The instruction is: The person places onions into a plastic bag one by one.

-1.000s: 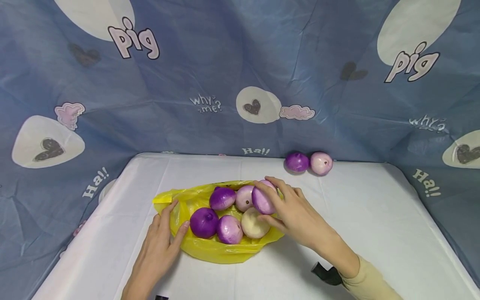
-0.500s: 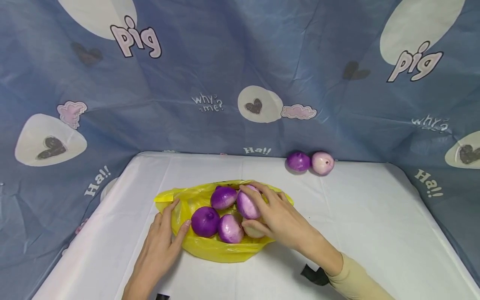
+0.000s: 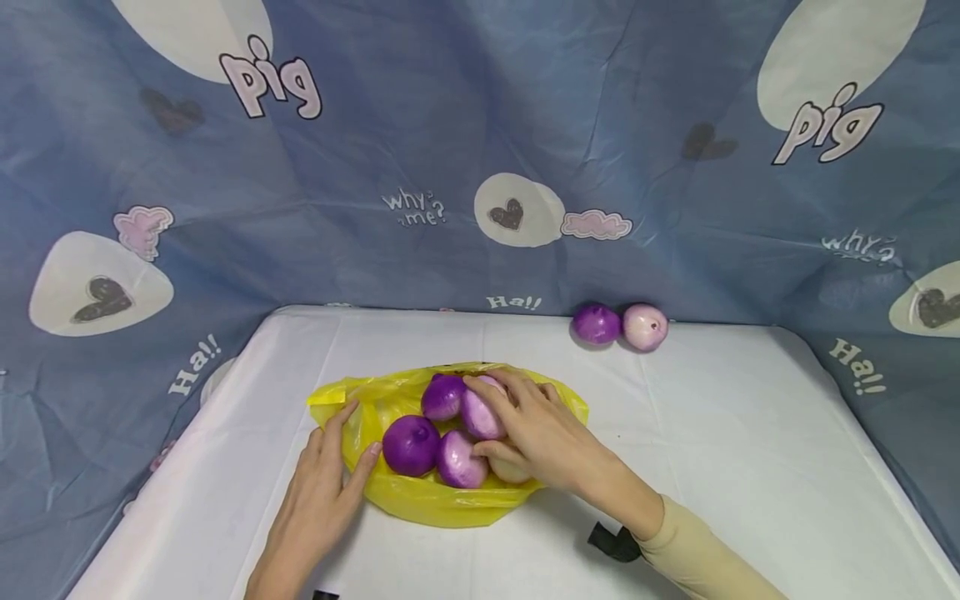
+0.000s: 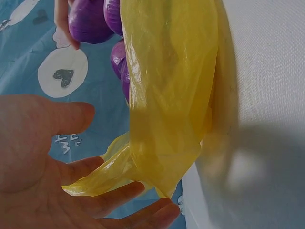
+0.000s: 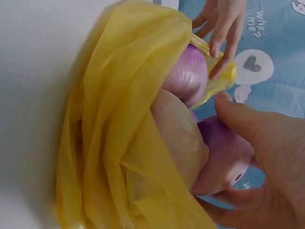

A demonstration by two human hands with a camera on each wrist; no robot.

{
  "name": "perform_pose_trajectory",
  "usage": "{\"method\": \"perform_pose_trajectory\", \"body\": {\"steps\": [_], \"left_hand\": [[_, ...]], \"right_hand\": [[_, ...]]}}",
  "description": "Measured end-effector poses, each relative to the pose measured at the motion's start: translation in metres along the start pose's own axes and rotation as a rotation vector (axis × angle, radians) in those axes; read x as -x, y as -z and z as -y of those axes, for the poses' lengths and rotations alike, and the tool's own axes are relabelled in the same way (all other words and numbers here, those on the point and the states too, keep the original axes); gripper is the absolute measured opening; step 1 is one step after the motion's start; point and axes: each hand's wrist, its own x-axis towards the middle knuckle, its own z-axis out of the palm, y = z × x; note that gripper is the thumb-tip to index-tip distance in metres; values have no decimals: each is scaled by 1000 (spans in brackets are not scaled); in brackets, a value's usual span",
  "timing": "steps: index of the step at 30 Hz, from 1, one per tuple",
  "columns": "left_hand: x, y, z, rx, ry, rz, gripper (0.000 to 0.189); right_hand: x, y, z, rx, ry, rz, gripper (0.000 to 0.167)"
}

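Note:
A yellow plastic bag [image 3: 442, 507] lies with its mouth spread, holding several purple onions, among them a dark one [image 3: 411, 445] and a paler one [image 3: 462, 460]. My right hand [image 3: 551, 437] grips a light purple onion [image 3: 480, 410] between thumb and fingers over the right part of the bag. Partly under this hand is a whitish onion [image 5: 178, 136], which the right wrist view shows better. At the bag's left end, my left hand [image 3: 318, 483] has its fingers spread, touching the yellow rim. In the left wrist view its fingers [image 4: 119, 196] lie against the loose plastic.
A dark purple onion [image 3: 596, 324] and a pinkish onion [image 3: 644, 327] sit side by side at the back edge of the white-covered table [image 3: 720, 433]. A blue printed cloth [image 3: 420, 108] hangs behind and along the sides.
My right hand has moved left and slightly down with the onion, from the bag's right end to over its contents. The left hand stays at the bag's left rim.

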Motion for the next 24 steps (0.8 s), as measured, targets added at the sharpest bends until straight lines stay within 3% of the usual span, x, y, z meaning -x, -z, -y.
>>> {"method": "perform_pose_trajectory", "body": {"steps": [11,24], "left_hand": [[1,0,0,-1,4,3,67],[0,-1,1,-7,-1,11,68]], "right_hand": [[-4,-8,-2,-24,-1,64,82],[0,-9,-4,-24,7,58,86]]}}
